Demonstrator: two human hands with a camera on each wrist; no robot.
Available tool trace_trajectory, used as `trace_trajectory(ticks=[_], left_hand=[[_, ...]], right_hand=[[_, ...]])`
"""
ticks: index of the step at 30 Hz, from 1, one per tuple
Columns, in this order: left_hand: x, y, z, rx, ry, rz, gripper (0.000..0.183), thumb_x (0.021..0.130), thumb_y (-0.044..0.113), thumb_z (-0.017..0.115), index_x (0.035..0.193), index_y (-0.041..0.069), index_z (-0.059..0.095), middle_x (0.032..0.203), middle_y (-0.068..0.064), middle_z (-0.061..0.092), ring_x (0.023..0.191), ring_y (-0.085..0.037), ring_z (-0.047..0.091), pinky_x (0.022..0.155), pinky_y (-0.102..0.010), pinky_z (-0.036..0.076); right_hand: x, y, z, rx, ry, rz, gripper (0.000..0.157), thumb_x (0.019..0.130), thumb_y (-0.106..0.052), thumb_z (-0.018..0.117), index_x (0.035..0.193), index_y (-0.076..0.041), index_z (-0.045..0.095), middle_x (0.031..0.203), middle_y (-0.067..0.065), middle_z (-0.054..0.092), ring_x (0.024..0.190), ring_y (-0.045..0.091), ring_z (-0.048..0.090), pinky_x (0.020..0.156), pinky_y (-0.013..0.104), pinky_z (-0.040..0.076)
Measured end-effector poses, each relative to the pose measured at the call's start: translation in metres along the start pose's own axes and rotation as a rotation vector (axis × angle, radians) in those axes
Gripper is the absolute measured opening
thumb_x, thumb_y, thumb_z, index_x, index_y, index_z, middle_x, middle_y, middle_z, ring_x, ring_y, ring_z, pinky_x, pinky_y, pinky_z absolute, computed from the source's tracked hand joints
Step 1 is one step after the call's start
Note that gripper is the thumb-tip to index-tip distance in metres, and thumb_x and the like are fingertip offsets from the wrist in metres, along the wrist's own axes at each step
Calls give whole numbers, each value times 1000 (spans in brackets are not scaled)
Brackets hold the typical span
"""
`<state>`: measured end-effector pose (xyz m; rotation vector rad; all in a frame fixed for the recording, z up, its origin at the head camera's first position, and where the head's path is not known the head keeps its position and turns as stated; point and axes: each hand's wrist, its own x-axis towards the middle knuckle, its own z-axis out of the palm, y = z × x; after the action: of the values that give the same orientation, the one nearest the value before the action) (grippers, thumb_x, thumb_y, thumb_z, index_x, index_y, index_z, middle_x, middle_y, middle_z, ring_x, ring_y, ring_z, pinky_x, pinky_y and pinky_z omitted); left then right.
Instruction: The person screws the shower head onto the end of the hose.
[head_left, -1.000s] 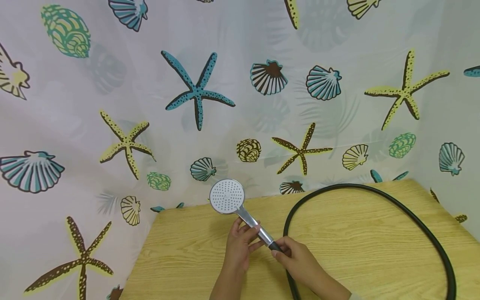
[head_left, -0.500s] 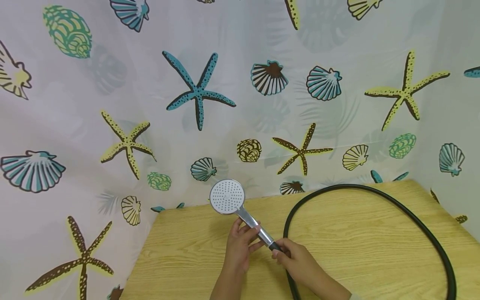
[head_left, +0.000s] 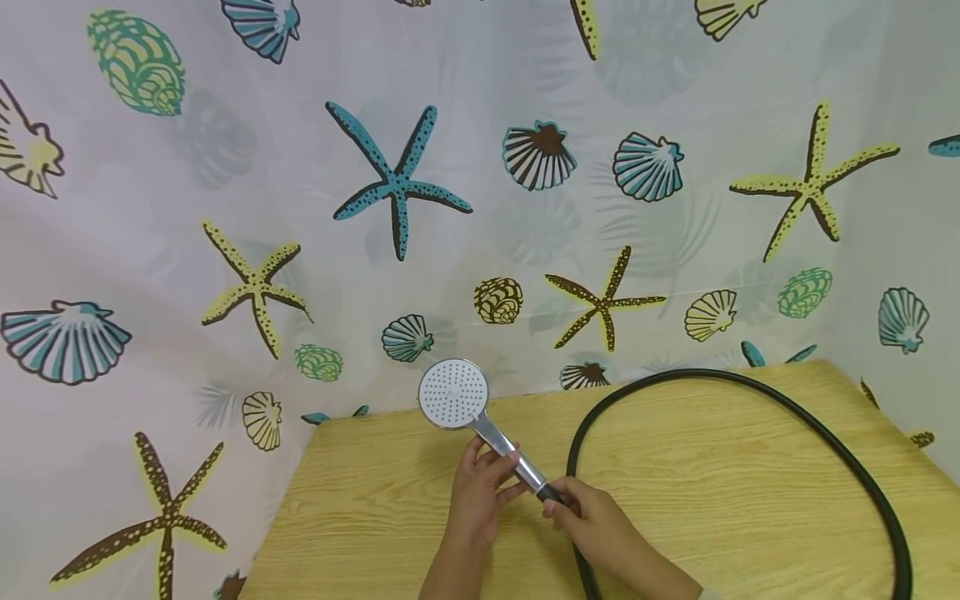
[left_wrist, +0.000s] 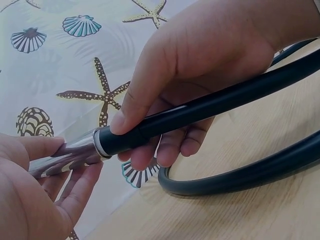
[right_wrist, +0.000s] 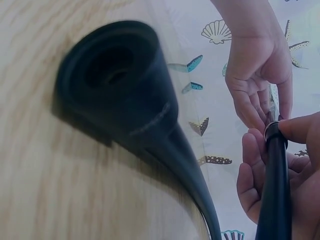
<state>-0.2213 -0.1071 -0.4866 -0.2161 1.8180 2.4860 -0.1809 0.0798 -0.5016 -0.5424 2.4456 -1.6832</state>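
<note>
Hose end, flared and black [right_wrist: 142,97], lies unattached nearest my remote view, on the pale wood table [head_left: 360,467]; beyond, the black rubber hose [left_wrist: 235,100] looks, I judge, already joined to the silver metal handle [head_left: 531,473], tightness unclear; the right hand [head_left: 596,521] pinches the hose; the left hand [head_left: 474,493] grips the handle; the round, white-faced shower head [head_left: 453,393] projects just past that hand, before the shell-print curtain [head_left: 465,242].

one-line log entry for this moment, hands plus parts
left hand: grips shower head by handle; right hand: grips black hose where it meets handle; hose: curved across wooden table
</note>
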Motion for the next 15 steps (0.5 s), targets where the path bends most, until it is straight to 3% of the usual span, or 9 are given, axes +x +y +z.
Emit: trace_trajectory(ticks=[15], left_hand=[[0, -1, -1, 9, 2, 2, 65, 91, 10, 73, 149, 14, 42, 131, -13, 65, 102, -18, 72, 86, -41, 64]], right_hand=[[2, 0, 0, -8, 20, 24, 34, 97, -31, 69, 122, -8, 63, 104, 9, 71, 82, 11, 63, 67, 20, 53]])
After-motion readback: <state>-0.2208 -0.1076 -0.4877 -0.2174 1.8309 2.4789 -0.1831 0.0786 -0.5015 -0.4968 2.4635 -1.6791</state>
